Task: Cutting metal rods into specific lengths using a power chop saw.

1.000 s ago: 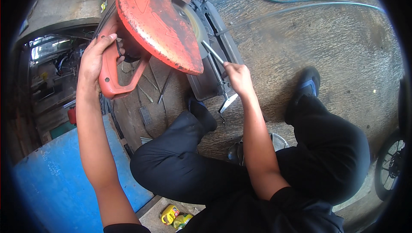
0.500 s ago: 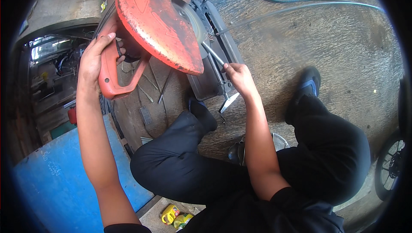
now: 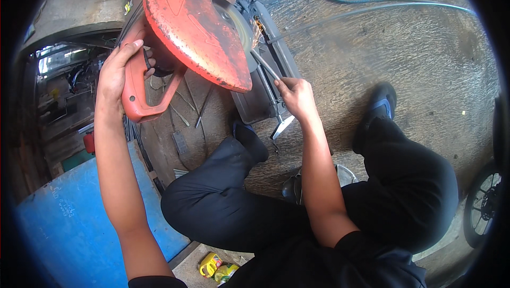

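A cut-off saw with a worn orange-red guard (image 3: 196, 33) stands in front of me on its dark base (image 3: 249, 105). My left hand (image 3: 118, 70) is closed around its orange loop handle (image 3: 139, 97), fingers at the inner side near the trigger. My right hand (image 3: 295, 97) grips a short metal rod (image 3: 266, 65). The rod's far end meets the edge of the grey cutting disc (image 3: 240, 25), and orange sparks (image 3: 258, 32) fly just beyond that contact. Below the right hand, the vise screw's crank handle (image 3: 282, 127) sticks out from the base.
A blue panel (image 3: 101, 208) lies at the lower left. A hose (image 3: 372, 5) crosses the floor at the far right. Behind my legs are a metal bowl (image 3: 345, 175) and yellow packages (image 3: 210, 264). A wheel (image 3: 483, 205) stands at the right edge.
Sparks have grown brighter at the disc. The right hand and rod have shifted very slightly, with the rod's end against the disc edge. My left hand stays on the handle.
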Action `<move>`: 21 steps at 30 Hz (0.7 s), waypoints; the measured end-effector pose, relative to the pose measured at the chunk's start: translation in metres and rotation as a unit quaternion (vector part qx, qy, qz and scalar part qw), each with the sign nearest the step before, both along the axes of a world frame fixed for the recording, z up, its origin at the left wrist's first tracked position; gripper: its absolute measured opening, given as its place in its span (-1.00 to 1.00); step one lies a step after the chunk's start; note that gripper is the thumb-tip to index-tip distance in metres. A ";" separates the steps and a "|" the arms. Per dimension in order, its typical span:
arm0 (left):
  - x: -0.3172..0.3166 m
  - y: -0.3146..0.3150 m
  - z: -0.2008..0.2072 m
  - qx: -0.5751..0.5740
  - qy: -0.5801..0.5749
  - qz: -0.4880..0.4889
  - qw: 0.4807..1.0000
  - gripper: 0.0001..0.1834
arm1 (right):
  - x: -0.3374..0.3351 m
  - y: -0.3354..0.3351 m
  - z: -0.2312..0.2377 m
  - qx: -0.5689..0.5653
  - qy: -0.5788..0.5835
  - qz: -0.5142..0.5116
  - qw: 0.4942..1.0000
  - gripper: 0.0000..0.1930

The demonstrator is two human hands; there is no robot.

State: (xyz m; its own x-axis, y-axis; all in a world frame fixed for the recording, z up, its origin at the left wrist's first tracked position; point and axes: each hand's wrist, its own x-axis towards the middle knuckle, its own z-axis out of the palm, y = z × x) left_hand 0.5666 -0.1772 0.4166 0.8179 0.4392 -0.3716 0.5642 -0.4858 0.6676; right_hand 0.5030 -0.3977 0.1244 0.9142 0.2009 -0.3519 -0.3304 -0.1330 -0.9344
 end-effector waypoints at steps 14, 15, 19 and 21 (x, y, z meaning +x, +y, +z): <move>0.000 -0.003 0.000 0.033 -0.020 0.016 0.999 -0.62 | 0.003 0.002 -0.012 0.058 0.113 -0.025 0.992 -0.63; 0.000 -0.002 0.000 0.036 -0.017 0.020 0.999 -0.62 | 0.004 0.002 -0.013 0.086 0.124 -0.032 0.988 -0.63; 0.002 0.001 -0.001 -0.015 -0.027 -0.003 1.000 -0.60 | 0.004 0.001 -0.011 0.053 0.123 0.002 0.991 -0.64; 0.002 0.002 -0.001 -0.014 -0.029 0.004 0.999 -0.59 | 0.003 0.000 -0.006 0.043 0.112 0.013 0.993 -0.66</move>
State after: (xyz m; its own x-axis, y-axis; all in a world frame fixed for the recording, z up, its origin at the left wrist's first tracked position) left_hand 0.5682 -0.1753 0.4153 0.8350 0.4361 -0.3356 0.5277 -0.4616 0.7131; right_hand 0.5065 -0.3972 0.1182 0.8093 0.2622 -0.5257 -0.5281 -0.0670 -0.8465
